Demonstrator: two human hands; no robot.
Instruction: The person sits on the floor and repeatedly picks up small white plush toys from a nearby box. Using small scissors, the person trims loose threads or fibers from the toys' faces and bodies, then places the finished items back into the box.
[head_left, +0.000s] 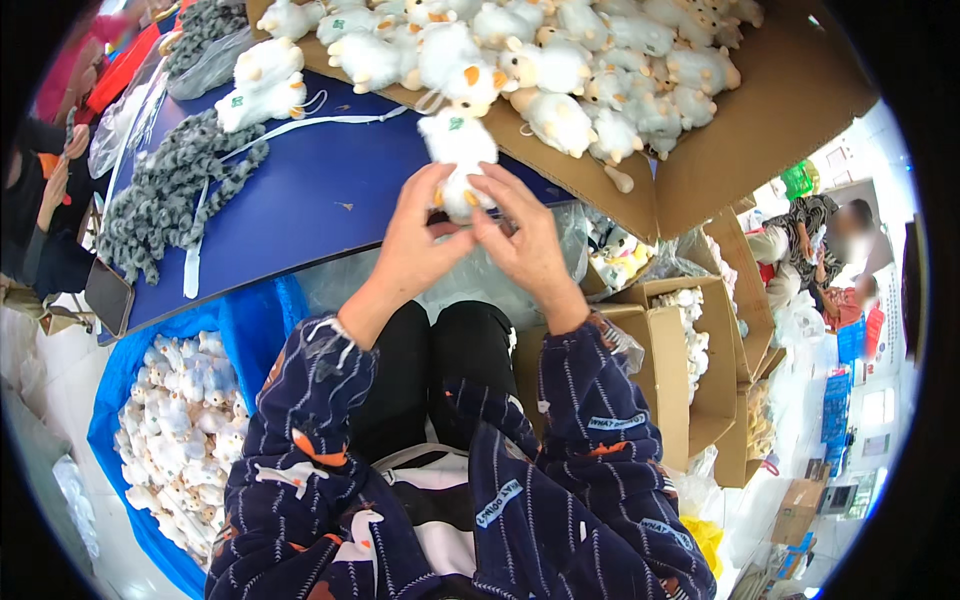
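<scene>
Both of my hands hold one white plush toy (459,152) over the front edge of the blue table. It has small orange feet at its lower end and a dark green mark near its upper end. My left hand (415,235) grips it from the left with thumb and fingers. From the other side my right hand (528,238) pinches its lower right part; the two thumbs almost meet beneath it. Just beyond the held toy, another white plush toy (452,60) with orange ears lies at the edge of a large pile.
A cardboard box (700,165) full of white plush toys fills the far right. On the blue table (320,190) lie grey curly strips (170,190), two plush toys (262,85) and a phone (109,297). A blue bag (265,300) of small toys stands left; open cartons (665,350) stand right.
</scene>
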